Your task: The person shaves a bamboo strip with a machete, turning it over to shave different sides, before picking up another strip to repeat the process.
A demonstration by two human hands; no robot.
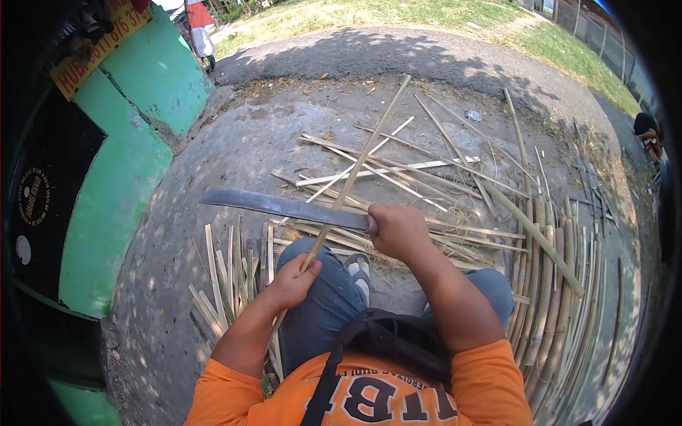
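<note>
My left hand (293,282) is closed round a long bamboo strip (365,151), which slants up and away from my lap. In my right hand (400,228) is the handle of a machete (284,206). Its long grey blade points left and crosses the bamboo strip a little above my left hand. Past the blade, split bamboo pieces (419,167) lie criss-crossed on the ground. Beside my left knee is a bunch of shorter bamboo slats (226,270).
Whole bamboo poles (547,305) lie lengthwise at my right, with thin strips alongside. A green wall (106,206) stands at the left. Beyond the concrete ground runs a paved road (320,57) with grass behind it. Part of a person (648,131) shows at the far right.
</note>
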